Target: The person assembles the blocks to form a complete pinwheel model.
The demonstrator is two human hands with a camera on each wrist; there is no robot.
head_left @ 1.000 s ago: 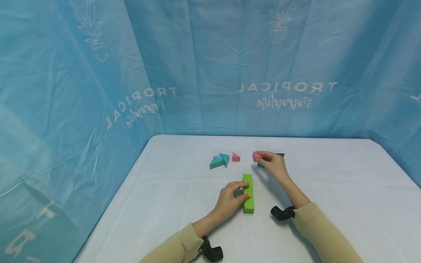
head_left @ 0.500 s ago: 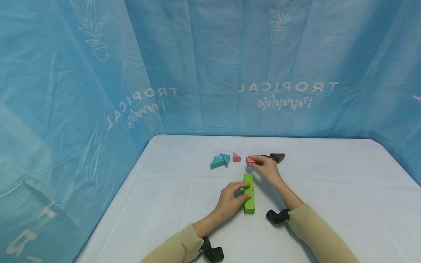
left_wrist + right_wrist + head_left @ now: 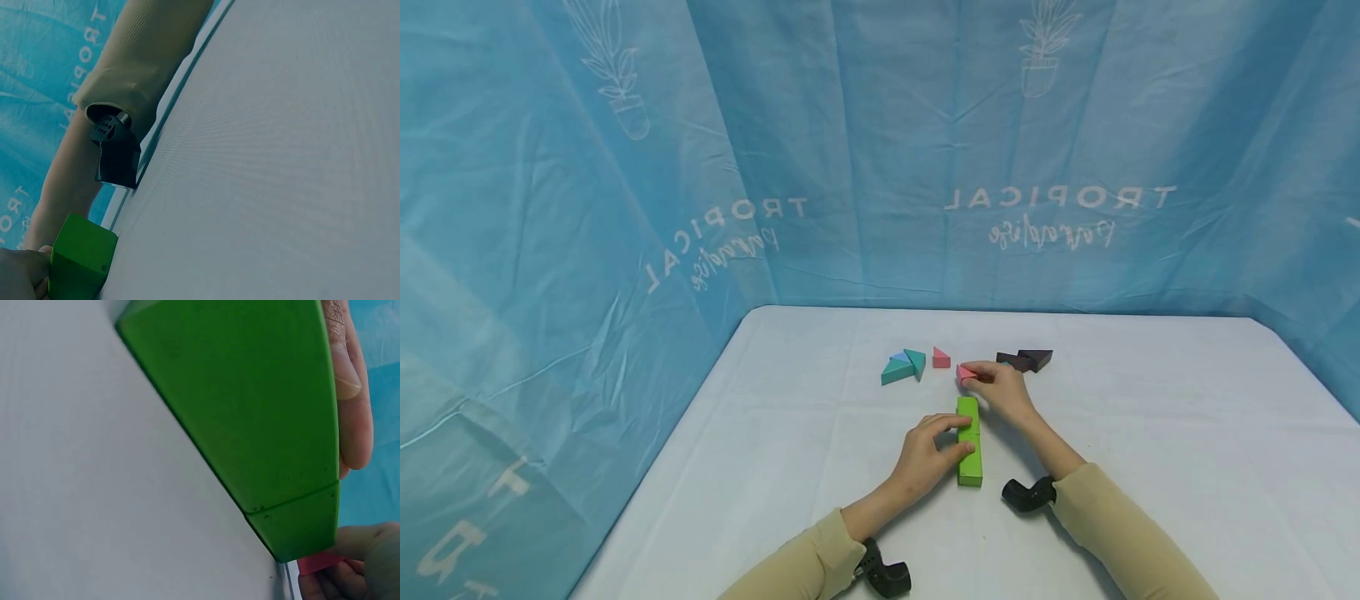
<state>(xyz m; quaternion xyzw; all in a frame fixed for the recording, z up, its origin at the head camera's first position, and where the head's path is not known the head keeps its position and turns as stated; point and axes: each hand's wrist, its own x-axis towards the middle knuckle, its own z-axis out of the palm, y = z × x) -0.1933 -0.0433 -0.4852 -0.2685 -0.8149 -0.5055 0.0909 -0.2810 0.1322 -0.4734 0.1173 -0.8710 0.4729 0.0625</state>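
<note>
Two green blocks lie end to end in a line in the head view, the far one (image 3: 967,406) and the near one (image 3: 970,472). My left hand (image 3: 919,452) reaches in from the left, its extended fingers and thumb resting on top of them. In my right hand (image 3: 1009,397), a red triangular block (image 3: 963,374) is pinched between thumb and fingers, just beyond the far end of the green row. The right wrist view shows the green blocks (image 3: 250,394) large, with left fingers (image 3: 355,434) along the top face and the red block (image 3: 319,562) low behind them.
Beyond my hands on the white table (image 3: 1150,433), another red triangular block (image 3: 941,358) stands alone. Left of it are teal triangular blocks (image 3: 897,371) with a blue one (image 3: 899,357). Dark triangular blocks (image 3: 1036,358) lie behind my right hand. A blue printed curtain (image 3: 880,167) surrounds the table.
My right hand has moved left and nearer with the red triangular block, from in front of the dark blocks to the far end of the green row. The left hand stays put.
</note>
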